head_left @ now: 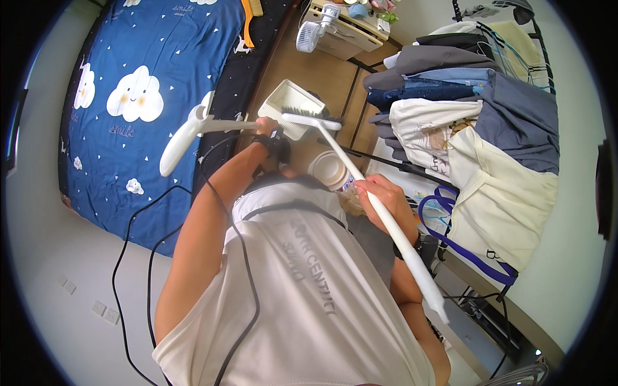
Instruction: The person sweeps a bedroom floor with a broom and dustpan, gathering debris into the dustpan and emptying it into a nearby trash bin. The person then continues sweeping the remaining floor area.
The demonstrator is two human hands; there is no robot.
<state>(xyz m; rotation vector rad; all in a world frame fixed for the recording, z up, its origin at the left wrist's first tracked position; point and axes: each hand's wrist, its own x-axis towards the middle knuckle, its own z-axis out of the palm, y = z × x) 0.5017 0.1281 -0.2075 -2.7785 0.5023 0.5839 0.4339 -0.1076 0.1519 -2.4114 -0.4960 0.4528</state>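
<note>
My left hand is closed round the pole of a white dustpan, whose thick grip end sticks out to the left over the bed. Beyond that hand is the cream dustpan pan, its open side toward the right. My right hand grips the white shaft of a broom, which slants from the lower right up to the pan. The broom head has dark bristles and lies across the pan's near right edge. Between my hands, a round white tub sits low down.
A bed with a blue cloud-print cover stands at left, with an orange-handled brush on it. Clothes hang from a rack at right. Ahead are a drawer cabinet and a white fan. Black cables run across my front.
</note>
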